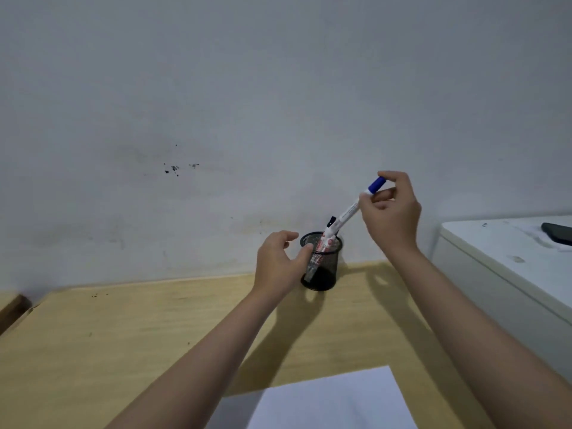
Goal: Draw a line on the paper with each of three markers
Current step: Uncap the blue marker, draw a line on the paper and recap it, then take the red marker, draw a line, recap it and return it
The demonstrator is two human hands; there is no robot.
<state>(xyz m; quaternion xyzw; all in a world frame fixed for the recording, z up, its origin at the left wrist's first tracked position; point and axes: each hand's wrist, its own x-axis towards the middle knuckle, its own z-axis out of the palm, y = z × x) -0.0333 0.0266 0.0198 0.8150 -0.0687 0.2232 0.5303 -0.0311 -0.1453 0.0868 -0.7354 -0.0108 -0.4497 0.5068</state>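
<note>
While the right hand (pixel 391 209) pinches the blue-capped marker (pixel 356 209) near its cap end between thumb and fingers, the marker slants down and to the left, its lower end at the mouth of the black mesh pen cup (pixel 322 261). That cup stands on the wooden desk (pixel 123 335) near the far edge, just short of the grey wall (pixel 247 88). Inside it a black-capped marker (pixel 330 222) pokes above the rim, and a red-patterned marker (pixel 322 246) shows through the mesh. At the cup's left side, the left hand (pixel 278 264) curls with fingers apart, its thumb touching the rim and the rest gripping nothing. A white sheet of paper (pixel 334 400) lies at the near edge of the desk, between the two forearms and well apart from the cup, with bare desk between them. To the right, beside the desk, a white cabinet (pixel 501 267) stands with a dark phone (pixel 558 233) on top. Left of the arms the desk surface is open out to its left edge.
</note>
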